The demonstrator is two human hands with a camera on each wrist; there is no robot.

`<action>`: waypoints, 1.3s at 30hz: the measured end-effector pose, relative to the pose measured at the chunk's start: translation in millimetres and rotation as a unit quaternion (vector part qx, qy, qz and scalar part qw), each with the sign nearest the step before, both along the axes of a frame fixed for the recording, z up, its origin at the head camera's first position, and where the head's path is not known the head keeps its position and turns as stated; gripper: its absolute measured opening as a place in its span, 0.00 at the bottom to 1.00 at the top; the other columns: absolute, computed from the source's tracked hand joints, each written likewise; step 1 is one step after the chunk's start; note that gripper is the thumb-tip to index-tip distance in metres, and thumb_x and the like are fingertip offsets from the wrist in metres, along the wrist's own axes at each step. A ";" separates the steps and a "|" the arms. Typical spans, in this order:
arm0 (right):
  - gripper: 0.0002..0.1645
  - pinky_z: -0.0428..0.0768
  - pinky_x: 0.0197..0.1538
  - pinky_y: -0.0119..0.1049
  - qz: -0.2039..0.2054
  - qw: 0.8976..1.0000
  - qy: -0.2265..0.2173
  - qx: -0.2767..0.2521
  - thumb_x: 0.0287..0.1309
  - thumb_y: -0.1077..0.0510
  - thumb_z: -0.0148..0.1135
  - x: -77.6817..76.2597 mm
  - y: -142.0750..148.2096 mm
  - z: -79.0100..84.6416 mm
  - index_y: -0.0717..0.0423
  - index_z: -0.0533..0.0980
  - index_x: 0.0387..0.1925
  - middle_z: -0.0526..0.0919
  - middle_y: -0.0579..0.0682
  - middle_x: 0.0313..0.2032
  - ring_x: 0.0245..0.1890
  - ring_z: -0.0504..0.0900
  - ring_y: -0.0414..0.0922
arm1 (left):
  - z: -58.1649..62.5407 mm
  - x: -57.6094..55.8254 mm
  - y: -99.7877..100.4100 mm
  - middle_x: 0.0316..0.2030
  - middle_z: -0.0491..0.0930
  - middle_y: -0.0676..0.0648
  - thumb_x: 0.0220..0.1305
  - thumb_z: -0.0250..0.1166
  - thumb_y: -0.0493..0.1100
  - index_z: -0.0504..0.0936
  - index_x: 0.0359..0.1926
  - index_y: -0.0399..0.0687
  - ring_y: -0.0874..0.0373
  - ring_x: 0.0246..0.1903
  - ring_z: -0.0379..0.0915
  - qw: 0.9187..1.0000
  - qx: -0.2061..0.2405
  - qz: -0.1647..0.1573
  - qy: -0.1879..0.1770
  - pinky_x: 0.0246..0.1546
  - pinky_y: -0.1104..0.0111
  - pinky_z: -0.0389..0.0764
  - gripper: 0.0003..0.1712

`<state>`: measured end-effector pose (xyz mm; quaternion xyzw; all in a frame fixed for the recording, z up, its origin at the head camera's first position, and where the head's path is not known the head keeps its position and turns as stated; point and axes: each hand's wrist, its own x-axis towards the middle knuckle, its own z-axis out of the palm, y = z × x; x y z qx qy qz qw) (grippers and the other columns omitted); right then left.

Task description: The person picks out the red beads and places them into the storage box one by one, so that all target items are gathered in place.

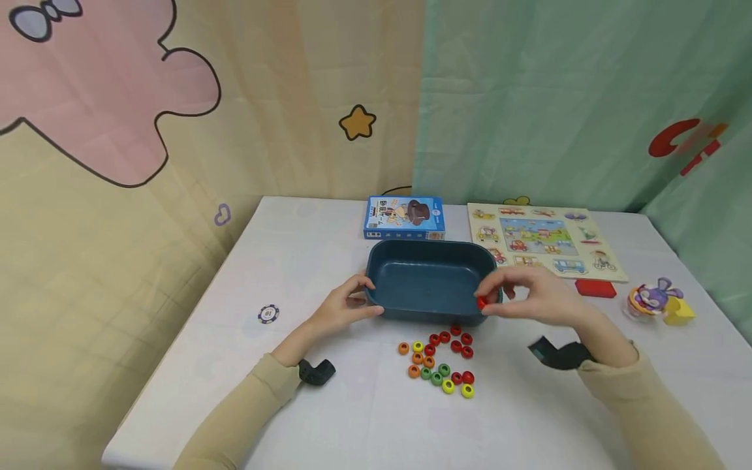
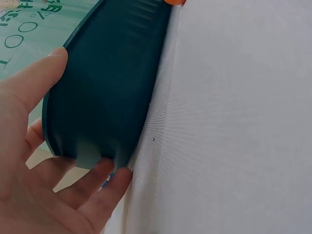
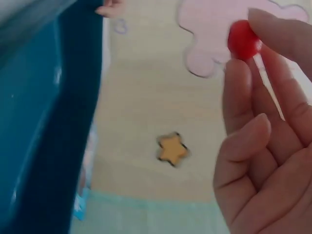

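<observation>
Red, with a smooth surface: saw a small round red bead [image 3: 244,40] pinched between the thumb and a fingertip of the right hand [image 1: 531,297], by the near right corner of a deep, dark teal, round-cornered tray [image 1: 423,290]. Found the tray left of the bead, with the raised rim close by; could not tell whether to place the bead inside or outside that rim.

Read the tray's long axis as running left to right, with the right hand nearer the right end. Noted the left hand [image 1: 341,303] gripping the opposite end, thumb at the rim and fingers curled against the end wall. Judged the rim the chief obstacle beside the bead.

Spotted loose round red beads [image 1: 455,346], orange beads [image 1: 429,362], yellow beads [image 1: 448,387] and green beads [image 1: 437,378] clustered on the white table [image 1: 329,424] in front of the tray. Saw a blue printed cardboard box [image 1: 404,219] just behind, a pale, picture-covered puzzle board [image 1: 539,236] and a flat red block [image 1: 595,288] to the right, and a round black-and-white chip [image 1: 268,314] to the left.
</observation>
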<state>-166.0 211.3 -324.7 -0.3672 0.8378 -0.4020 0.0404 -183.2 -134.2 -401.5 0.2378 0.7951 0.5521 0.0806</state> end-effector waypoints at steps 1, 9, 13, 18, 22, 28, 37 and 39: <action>0.14 0.73 0.28 0.31 0.008 1.000 0.008 0.001 0.46 0.57 0.68 -10.4 -9.1 6.9 0.46 0.77 0.38 0.79 0.40 0.33 0.30 0.74 0.40 | -0.4 0.0 -0.1 0.65 0.49 0.36 0.53 0.66 0.41 0.66 0.47 0.33 0.41 0.49 0.68 1.000 -0.001 0.002 0.000 0.51 0.52 0.68 0.25; 0.12 0.76 0.32 0.34 0.065 0.994 -0.046 0.078 0.48 0.52 0.66 -106.7 -91.3 -16.3 0.50 0.78 0.36 0.79 0.42 0.30 0.29 0.74 0.41 | -11.3 0.4 2.4 0.65 0.50 0.37 0.53 0.66 0.40 0.67 0.46 0.36 0.44 0.53 0.65 1.000 0.012 -0.002 0.005 0.50 0.52 0.69 0.23; 0.10 0.78 0.34 0.32 0.078 0.989 -0.045 0.119 0.47 0.56 0.67 -132.7 -114.0 -44.5 0.53 0.78 0.35 0.79 0.43 0.31 0.29 0.76 0.40 | -25.1 -4.0 4.1 0.65 0.51 0.40 0.53 0.66 0.43 0.67 0.45 0.42 0.48 0.55 0.63 1.000 0.016 0.000 0.020 0.50 0.54 0.70 0.22; 0.08 0.77 0.36 0.30 0.063 0.984 -0.021 0.166 0.48 0.58 0.66 -145.6 -126.3 -68.2 0.51 0.79 0.33 0.79 0.42 0.31 0.31 0.76 0.38 | -41.7 -12.1 2.7 0.65 0.53 0.47 0.50 0.67 0.49 0.68 0.44 0.53 0.55 0.55 0.63 1.000 0.005 0.013 0.023 0.50 0.61 0.71 0.22; 0.08 0.77 0.39 0.30 0.044 0.981 0.001 0.190 0.49 0.58 0.65 -146.9 -130.5 -79.0 0.50 0.79 0.34 0.79 0.42 0.33 0.32 0.75 0.38 | -41.5 -14.1 2.3 0.65 0.53 0.47 0.50 0.67 0.50 0.68 0.45 0.53 0.56 0.55 0.63 1.000 0.008 0.011 0.025 0.50 0.62 0.71 0.23; 0.09 0.76 0.42 0.31 0.017 0.978 0.015 0.206 0.50 0.57 0.64 -145.8 -134.0 -81.4 0.48 0.79 0.36 0.79 0.40 0.34 0.34 0.76 0.37 | -37.4 -14.7 2.8 0.65 0.53 0.48 0.50 0.67 0.51 0.68 0.45 0.51 0.57 0.56 0.62 1.000 0.004 0.012 0.027 0.50 0.62 0.71 0.24; 0.14 0.77 0.41 0.31 0.025 0.976 0.042 0.214 0.50 0.56 0.64 -138.7 -128.0 -53.5 0.48 0.78 0.41 0.80 0.41 0.36 0.35 0.77 0.35 | -14.1 -3.1 2.8 0.64 0.52 0.36 0.52 0.66 0.41 0.67 0.45 0.37 0.45 0.55 0.63 0.999 0.014 0.002 0.040 0.49 0.51 0.69 0.23; 0.14 0.77 0.41 0.32 0.034 0.978 0.049 0.199 0.50 0.55 0.64 -130.6 -121.5 -35.2 0.48 0.78 0.42 0.80 0.41 0.36 0.34 0.77 0.36 | -10.7 -2.5 1.1 0.64 0.52 0.38 0.52 0.66 0.41 0.67 0.45 0.39 0.46 0.54 0.64 0.999 0.014 0.010 0.034 0.50 0.52 0.69 0.22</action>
